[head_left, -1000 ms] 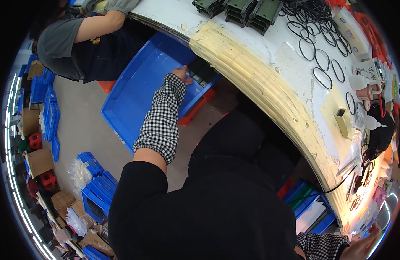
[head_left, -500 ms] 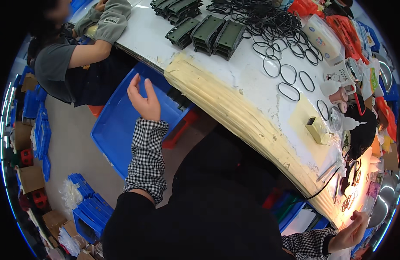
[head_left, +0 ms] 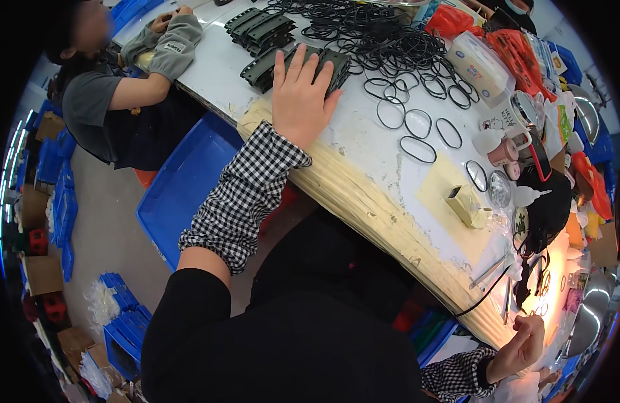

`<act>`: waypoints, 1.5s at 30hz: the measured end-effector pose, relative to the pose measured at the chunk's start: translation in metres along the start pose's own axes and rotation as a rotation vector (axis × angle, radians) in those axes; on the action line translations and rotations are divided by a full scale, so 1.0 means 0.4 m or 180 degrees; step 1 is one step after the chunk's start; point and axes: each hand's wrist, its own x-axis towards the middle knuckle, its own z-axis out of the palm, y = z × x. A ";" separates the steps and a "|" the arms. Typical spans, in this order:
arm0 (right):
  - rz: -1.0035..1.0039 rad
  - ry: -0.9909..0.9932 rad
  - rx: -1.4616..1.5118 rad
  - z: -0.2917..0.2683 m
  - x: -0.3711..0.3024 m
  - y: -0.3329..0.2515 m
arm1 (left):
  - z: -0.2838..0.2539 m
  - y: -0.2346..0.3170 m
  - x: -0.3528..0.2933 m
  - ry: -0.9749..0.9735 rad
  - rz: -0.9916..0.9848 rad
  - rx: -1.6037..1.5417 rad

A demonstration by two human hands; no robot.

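Observation:
My left hand [head_left: 302, 101] lies palm down with its fingers spread over stacks of dark green plastic parts [head_left: 261, 30] at the far side of the white table [head_left: 363, 138]. It covers much of the nearer stacks, and whether it presses on them is hard to tell. At the lower right, beside the brightly lit table corner, my right hand [head_left: 520, 346] is closed with its fingers curled in. What it may hold is hidden. Black rubber rings [head_left: 417, 123] lie loose beyond my left hand, next to a tangled heap of black rings [head_left: 384, 33].
A blue bin [head_left: 182, 181] stands below the table's left edge. Yellowish padding [head_left: 363, 201] runs along the front edge. A small yellowish box [head_left: 465, 207], squeeze bottles, a tissue pack [head_left: 481, 64] and cups crowd the right side. A co-worker [head_left: 115, 87] sits at the far left.
My left hand has moved up and right, from above the blue bin onto the green parts. My right hand stays near the lit corner, closed. The view has shifted slightly.

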 end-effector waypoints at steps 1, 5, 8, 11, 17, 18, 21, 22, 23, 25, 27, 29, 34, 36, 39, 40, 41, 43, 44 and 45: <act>0.0039 0.0018 0.0031 0.003 0.000 0.003 | 0.007 -0.004 0.000 0.0013 0.0016 -0.0027; -0.0024 0.0020 0.0119 0.023 0.011 0.018 | 0.015 -0.017 0.004 0.0038 0.0057 -0.0210; -0.0072 -0.0056 0.0188 0.038 0.022 0.019 | 0.012 -0.015 -0.001 -0.0008 0.0172 -0.0384; -0.0106 -0.0112 0.0220 0.044 0.026 0.026 | -0.008 -0.001 0.002 -0.0010 0.0126 -0.0412; -0.0106 -0.0091 0.0204 0.044 0.024 0.027 | -0.010 0.006 0.031 -0.0073 0.0008 -0.0071; -0.0109 -0.0083 0.0197 0.044 0.023 0.028 | -0.008 0.006 0.037 -0.0126 -0.0009 0.0015; -0.0056 -0.0087 0.0162 0.041 0.015 0.029 | 0.009 0.008 0.053 0.0285 -0.0021 -0.0117; -0.0036 -0.0105 0.0192 0.042 0.014 0.030 | 0.008 0.006 0.053 0.0231 -0.0118 -0.0012; -0.0017 -0.0122 0.0220 0.043 0.014 0.031 | 0.005 0.005 0.054 0.0176 -0.0214 0.0094; 0.0016 -0.0136 0.0253 0.046 0.013 0.033 | 0.000 0.002 0.055 0.0074 -0.0256 0.0282; 0.0047 -0.0113 0.0231 0.042 0.009 0.030 | 0.000 0.007 0.063 -0.0110 -0.0196 0.0422; 0.0032 -0.0118 0.0204 0.042 0.009 0.029 | -0.005 0.013 0.073 -0.0377 -0.0175 0.0544; 0.0006 -0.0136 0.0242 0.045 0.008 0.032 | 0.002 0.024 0.102 -0.1040 -0.0169 0.0761; -0.0040 -0.0118 0.0261 0.051 0.009 0.032 | 0.005 0.033 0.119 -0.1310 -0.0378 0.0699; -0.0182 -0.0236 0.0218 0.048 0.004 0.042 | 0.022 0.034 0.135 -0.1580 -0.0576 0.0715; -0.0129 -0.0203 0.0233 0.047 0.003 0.040 | 0.025 0.032 0.138 -0.1635 -0.0632 0.0618; -0.0077 -0.0170 0.0247 0.048 0.005 0.036 | 0.028 0.026 0.139 -0.1689 -0.0689 0.0521; -0.0015 -0.0136 0.0275 0.048 0.005 0.036 | 0.016 0.025 0.149 -0.1929 -0.0830 0.0407; -0.0007 -0.0136 0.0290 0.048 0.004 0.038 | 0.019 0.022 0.147 -0.1961 -0.0813 0.0364; 0.0001 -0.0135 0.0305 0.049 0.003 0.039 | 0.026 0.018 0.147 -0.1992 -0.0797 0.0322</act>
